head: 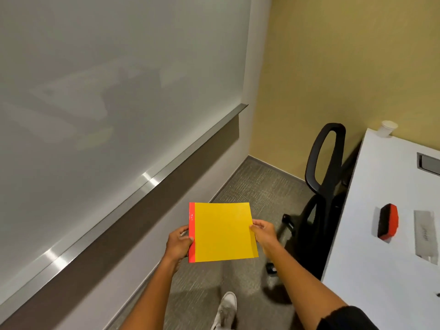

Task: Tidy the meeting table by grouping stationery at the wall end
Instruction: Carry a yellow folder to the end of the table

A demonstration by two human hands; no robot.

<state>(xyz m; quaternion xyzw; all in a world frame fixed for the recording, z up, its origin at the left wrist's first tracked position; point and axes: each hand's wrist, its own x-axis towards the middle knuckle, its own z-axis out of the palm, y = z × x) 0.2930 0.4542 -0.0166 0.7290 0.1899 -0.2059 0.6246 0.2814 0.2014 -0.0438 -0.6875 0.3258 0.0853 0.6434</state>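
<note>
A yellow notebook (222,232) with a red spine strip is held flat in the air over the carpet, between the whiteboard wall and the table. My left hand (179,244) grips its red spine edge, thumb on top. My right hand (263,232) pinches its right edge. On the white meeting table (371,234) at the right lie a red-and-black whiteboard eraser (388,221) and, beside it, a grey flat case (425,234). A white paper cup (388,128) stands at the table's far corner by the yellow wall.
A black office chair (325,186) stands between me and the table's left edge. A large whiteboard (107,91) with a metal ledge (147,182) runs along the left wall. A grey cable hatch (428,163) is set in the tabletop. My white shoe (225,310) is on the carpet.
</note>
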